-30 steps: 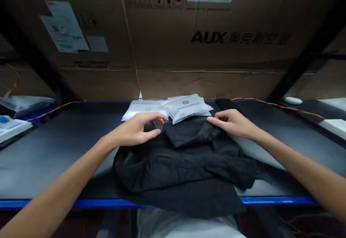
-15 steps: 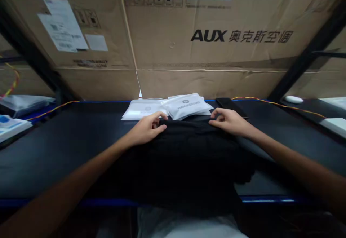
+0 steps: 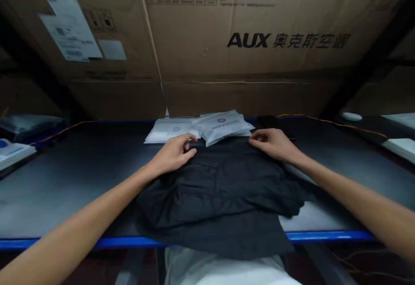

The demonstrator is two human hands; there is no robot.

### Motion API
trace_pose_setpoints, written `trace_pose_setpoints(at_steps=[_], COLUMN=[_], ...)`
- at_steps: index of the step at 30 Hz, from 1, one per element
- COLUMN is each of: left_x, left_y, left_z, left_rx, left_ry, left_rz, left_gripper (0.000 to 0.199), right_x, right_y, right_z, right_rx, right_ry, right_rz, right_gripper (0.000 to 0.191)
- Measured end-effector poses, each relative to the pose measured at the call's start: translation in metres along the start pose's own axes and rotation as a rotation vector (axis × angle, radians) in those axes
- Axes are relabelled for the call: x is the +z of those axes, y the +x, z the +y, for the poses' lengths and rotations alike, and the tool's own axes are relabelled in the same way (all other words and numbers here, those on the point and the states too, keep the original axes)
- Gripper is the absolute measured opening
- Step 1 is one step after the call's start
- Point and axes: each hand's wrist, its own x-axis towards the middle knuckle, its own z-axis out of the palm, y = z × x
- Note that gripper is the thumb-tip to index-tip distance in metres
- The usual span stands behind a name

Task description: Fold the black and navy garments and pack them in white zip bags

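A rumpled black garment point(image 3: 223, 190) lies on the dark table, its lower part hanging over the front edge toward my lap. Folds run across its middle; its exact kind cannot be made out. At the far left corner of the cloth rests my left hand point(image 3: 177, 152), fingers curled, with a gap between thumb and forefinger. My right hand point(image 3: 272, 144) pinches the far right edge between thumb and fingers. Just beyond the cloth, between the hands, lie white plastic packets, the top one point(image 3: 223, 126) printed with a brand name and another packet point(image 3: 173, 130) to its left.
Behind the table point(image 3: 81, 181) stand large cardboard boxes point(image 3: 194, 56). A blue strip point(image 3: 330, 236) edges the table front. A dark flat object point(image 3: 269, 123) lies behind my right hand. White boxes point(image 3: 402, 149) sit at the right, with a white oval object point(image 3: 352, 116) nearby. Packages point(image 3: 14, 153) lie at the left.
Both hands stay nearly in place at the garment's far edge. The picture's exposure differs, so the garment's folds show more clearly now. The view has shifted slightly.
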Motion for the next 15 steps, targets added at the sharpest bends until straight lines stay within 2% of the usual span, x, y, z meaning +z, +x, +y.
trace_pose_setpoints(at_steps=[3, 5, 9, 11, 13, 15], left_x=[0.0, 0.0, -0.003, -0.009, -0.017, -0.027], left_y=[0.0, 0.0, -0.003, -0.006, -0.009, -0.014], left_z=[-0.002, -0.001, 0.002, 0.005, 0.007, 0.012], left_rx=[0.129, 0.205, 0.209, 0.188, 0.182, 0.191], left_ry=[0.017, 0.031, 0.076, 0.12, 0.173, 0.204], left_rz=[-0.001, -0.035, -0.096, -0.15, -0.199, -0.236], left_gripper=[0.022, 0.026, 0.034, 0.043, 0.052, 0.056], right_x=[0.002, 0.002, -0.003, -0.007, -0.01, -0.009], right_y=[0.001, 0.001, -0.003, -0.009, -0.016, -0.024], right_z=[0.002, 0.003, -0.003, -0.012, -0.024, -0.035], right_rx=[-0.025, -0.06, -0.209, -0.309, -0.422, -0.513], right_ry=[-0.023, -0.045, -0.101, -0.085, -0.03, 0.026], right_rz=[0.059, 0.081, 0.234, 0.246, 0.078, -0.198], right_gripper=[0.029, 0.028, 0.025, 0.024, 0.023, 0.023])
